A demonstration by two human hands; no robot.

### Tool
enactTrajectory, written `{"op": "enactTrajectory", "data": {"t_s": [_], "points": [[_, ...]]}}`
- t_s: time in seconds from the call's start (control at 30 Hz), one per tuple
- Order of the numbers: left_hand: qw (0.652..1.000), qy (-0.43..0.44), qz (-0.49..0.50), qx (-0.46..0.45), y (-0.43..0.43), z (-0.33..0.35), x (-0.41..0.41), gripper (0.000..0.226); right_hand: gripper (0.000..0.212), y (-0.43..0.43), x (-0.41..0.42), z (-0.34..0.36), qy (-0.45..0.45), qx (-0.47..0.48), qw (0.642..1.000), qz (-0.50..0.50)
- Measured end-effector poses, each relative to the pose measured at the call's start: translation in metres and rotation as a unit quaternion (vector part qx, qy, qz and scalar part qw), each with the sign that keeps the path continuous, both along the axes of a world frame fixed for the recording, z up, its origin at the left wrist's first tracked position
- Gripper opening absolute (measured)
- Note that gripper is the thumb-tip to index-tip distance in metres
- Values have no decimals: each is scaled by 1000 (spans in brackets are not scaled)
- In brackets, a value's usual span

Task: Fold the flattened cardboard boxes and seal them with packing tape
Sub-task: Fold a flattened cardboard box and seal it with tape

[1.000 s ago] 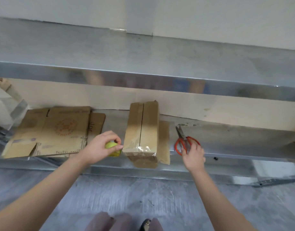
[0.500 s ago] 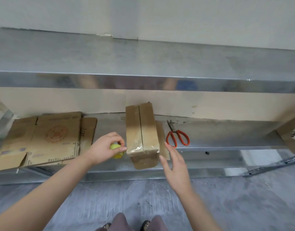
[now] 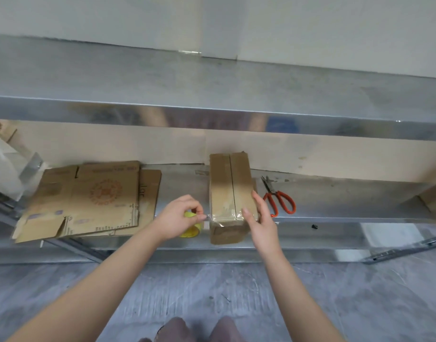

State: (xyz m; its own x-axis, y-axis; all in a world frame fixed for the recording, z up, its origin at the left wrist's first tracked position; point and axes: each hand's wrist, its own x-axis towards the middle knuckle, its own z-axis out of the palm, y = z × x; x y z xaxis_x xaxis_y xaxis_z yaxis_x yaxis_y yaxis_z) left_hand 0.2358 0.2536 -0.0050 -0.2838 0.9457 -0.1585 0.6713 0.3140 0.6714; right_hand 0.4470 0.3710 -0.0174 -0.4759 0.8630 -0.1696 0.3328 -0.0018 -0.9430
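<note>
Left hand (image 3: 177,219) holds round yellow tape roll (image 3: 191,231).

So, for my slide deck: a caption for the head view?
Left hand holds the yellow tape roll; right hand rests on the taped box.

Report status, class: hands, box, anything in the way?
Left hand grips tape roll. Right hand flat against folded box. Scissors right of it, not blocking.

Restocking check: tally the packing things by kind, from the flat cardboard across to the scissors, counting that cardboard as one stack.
Flat cardboard stack: 1
Tape roll: 1
Folded box: 1
Scissors: 1
Total: 4
</note>
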Motion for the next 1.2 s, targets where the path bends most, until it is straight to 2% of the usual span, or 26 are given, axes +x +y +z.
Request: {"op": "enactTrajectory", "data": {"t_s": [0.1,0.23,0.47,0.57,0.93,1.07,1.13,1.2], "points": [[996,44,56,-51,-14,-7,-32,16,49,0,0,1,-8,-4,1000,-3],[990,-18,136,-16,-29,-8,-54,20,50,2,-1,1,-22,1,1000,3],[991,-111,74,14,-21,-3,-22,2,64,0,-3,5,-54,46,997,43],[986,-163,46,2,-23,8,-19,11,74,-5,-1,6,-62,74,994,41],[997,-57,17,55,-39,34,-33,19,66,-19,3,21,-178,217,958,53],[996,-43,6,71,-48,42,-36,18,47,-36,-14,38,-135,342,929,34],[996,-29,-6,87,-54,47,-36,18,35,-53,-31,48,-106,355,927,56],[994,-4,-21,103,-61,52,-37,18,33,-72,-51,55,-107,350,926,96]]}}
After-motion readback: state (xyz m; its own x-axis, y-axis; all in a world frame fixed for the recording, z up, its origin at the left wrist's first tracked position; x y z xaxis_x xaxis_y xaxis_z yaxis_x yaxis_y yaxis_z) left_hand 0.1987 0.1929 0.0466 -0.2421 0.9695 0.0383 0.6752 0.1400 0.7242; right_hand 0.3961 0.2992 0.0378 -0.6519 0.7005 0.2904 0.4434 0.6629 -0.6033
